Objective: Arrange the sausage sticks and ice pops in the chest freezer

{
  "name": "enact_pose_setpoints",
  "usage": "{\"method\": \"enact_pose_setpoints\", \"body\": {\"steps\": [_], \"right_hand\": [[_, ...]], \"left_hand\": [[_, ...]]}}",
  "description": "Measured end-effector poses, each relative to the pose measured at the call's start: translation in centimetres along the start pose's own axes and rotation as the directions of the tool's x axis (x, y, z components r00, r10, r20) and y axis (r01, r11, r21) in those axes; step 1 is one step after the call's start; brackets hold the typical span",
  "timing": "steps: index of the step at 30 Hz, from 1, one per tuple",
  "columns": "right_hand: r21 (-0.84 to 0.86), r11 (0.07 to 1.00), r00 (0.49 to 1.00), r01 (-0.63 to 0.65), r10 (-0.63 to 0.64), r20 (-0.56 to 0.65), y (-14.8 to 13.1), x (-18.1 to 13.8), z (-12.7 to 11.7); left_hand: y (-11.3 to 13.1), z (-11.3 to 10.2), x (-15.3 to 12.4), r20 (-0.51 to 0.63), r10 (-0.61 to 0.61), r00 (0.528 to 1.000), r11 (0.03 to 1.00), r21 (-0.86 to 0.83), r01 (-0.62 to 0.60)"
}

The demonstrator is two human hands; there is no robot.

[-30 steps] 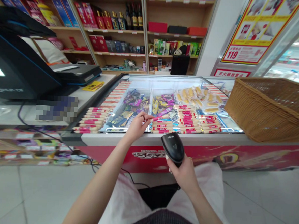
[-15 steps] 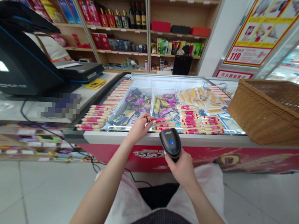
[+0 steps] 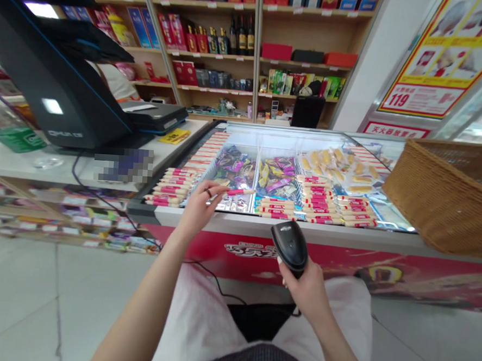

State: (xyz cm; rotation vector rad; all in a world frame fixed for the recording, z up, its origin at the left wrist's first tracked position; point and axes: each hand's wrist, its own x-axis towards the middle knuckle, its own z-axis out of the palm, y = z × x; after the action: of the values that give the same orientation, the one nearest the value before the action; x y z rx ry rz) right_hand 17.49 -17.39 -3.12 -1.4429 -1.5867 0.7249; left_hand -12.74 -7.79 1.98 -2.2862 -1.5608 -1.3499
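Observation:
Pinched in the fingers of my left hand (image 3: 200, 208) is a slim wrapped sausage (image 3: 240, 192) with a pink label, held over the front of the chest freezer (image 3: 169, 215). My right hand (image 3: 310, 288) grips a black barcode scanner (image 3: 289, 244) by its handle, just in front of the freezer's edge. More pink-labelled sausages lie in rows on the freezer top: a left stack (image 3: 170, 190), a short middle stack (image 3: 277, 207) and right stacks (image 3: 316, 199). Colourful ice cream packs (image 3: 236, 166) show inside through the glass.
A wicker basket (image 3: 436, 198) stands at the freezer's right end, near bags of yellow food (image 3: 340, 167). On the left counter are a black checkout scale (image 3: 94, 106) and a yellow card (image 3: 175, 136). Shelves (image 3: 216, 56) of bottles and boxes line the back. A cable (image 3: 218, 282) hangs below.
My left hand has lifted the sausage off the middle stack and carried it left. The scanner has shifted slightly right and lower, and its blue light no longer shows. The view has turned a little left.

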Motion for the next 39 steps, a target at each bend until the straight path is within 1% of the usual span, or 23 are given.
{"method": "enact_pose_setpoints", "body": {"steps": [3, 5, 8, 11, 13, 15, 19, 21, 23, 26, 28, 30, 31, 33, 34, 36, 39], "right_hand": [[0.005, 1.000, 1.000, -0.007, 0.007, 0.021, 0.5, -0.1, 0.3], [0.007, 1.000, 0.999, -0.009, 0.008, 0.037, 0.5, -0.2, 0.6], [0.003, 1.000, 0.998, -0.012, 0.011, 0.060, 0.2, -0.2, 1.0], [0.015, 1.000, 0.998, -0.008, 0.007, 0.065, -0.1, -0.2, 1.3], [0.018, 1.000, 0.998, -0.005, 0.004, 0.065, -0.2, -0.3, 1.4], [0.010, 1.000, 0.998, -0.002, 0.001, 0.062, -0.1, -0.3, 1.4], [-0.011, 1.000, 0.999, -0.001, 0.001, 0.054, 0.3, -0.4, 1.1], [-0.010, 1.000, 0.999, -0.006, 0.007, 0.050, 0.5, -0.4, 0.9], [0.001, 1.000, 0.999, -0.015, 0.014, 0.044, 0.6, -0.4, 0.6], [0.022, 1.000, 0.999, -0.020, 0.019, 0.032, 0.6, -0.4, 0.3], [0.029, 0.999, 1.000, -0.022, 0.021, 0.020, 0.5, -0.3, 0.1], [0.034, 0.999, 1.000, -0.023, 0.023, 0.005, 0.4, -0.3, -0.1], [0.037, 0.999, 1.000, -0.021, 0.021, -0.001, 0.3, -0.2, -0.2], [0.045, 0.999, 1.000, -0.015, 0.015, -0.009, 0.2, -0.2, -0.4], [0.048, 0.999, 1.000, -0.011, 0.012, -0.013, 0.1, -0.2, -0.5], [0.054, 0.999, 1.000, -0.005, 0.006, -0.022, 0.1, -0.2, -0.7], [0.054, 0.999, 0.999, -0.003, 0.004, -0.033, 0.0, -0.3, -1.1]], "left_hand": [[-3.5, -5.0, -1.9, -0.033, -0.076, 0.997, 0.982, 0.169, 0.080], [-5.8, -8.0, -3.1, -0.082, -0.137, 0.987, 0.951, 0.266, 0.154], [-8.4, -11.4, -4.4, -0.100, -0.191, 0.977, 0.920, 0.328, 0.213], [-10.1, -13.0, -5.0, -0.066, -0.205, 0.976, 0.911, 0.352, 0.215], [-10.6, -13.2, -5.2, -0.052, -0.202, 0.978, 0.911, 0.358, 0.207], [-10.8, -12.9, -5.3, -0.046, -0.195, 0.980, 0.912, 0.360, 0.198], [-10.4, -11.9, -5.3, -0.052, -0.184, 0.982, 0.913, 0.361, 0.190], [-10.1, -11.4, -5.2, -0.082, -0.179, 0.980, 0.911, 0.361, 0.197], [-9.5, -10.8, -4.9, -0.142, -0.172, 0.975, 0.908, 0.360, 0.212], [-7.7, -9.3, -3.9, -0.237, -0.158, 0.959, 0.910, 0.342, 0.235], [-5.7, -7.4, -2.9, -0.232, -0.142, 0.962, 0.925, 0.314, 0.212], [-3.0, -4.9, -1.6, -0.160, -0.105, 0.982, 0.954, 0.261, 0.145], [-1.5, -3.4, -0.9, -0.097, -0.078, 0.992, 0.971, 0.219, 0.098], [1.4, -0.2, 0.4, 0.032, -0.004, 0.999, 0.999, 0.033, 0.003], [2.6, 1.4, 1.0, 0.113, 0.038, 0.993, 0.998, -0.048, -0.033], [4.2, 4.3, 2.3, 0.226, 0.071, 0.972, 0.992, -0.116, -0.046], [4.8, 7.5, 4.0, 0.297, 0.060, 0.953, 0.993, -0.112, -0.028]]}}
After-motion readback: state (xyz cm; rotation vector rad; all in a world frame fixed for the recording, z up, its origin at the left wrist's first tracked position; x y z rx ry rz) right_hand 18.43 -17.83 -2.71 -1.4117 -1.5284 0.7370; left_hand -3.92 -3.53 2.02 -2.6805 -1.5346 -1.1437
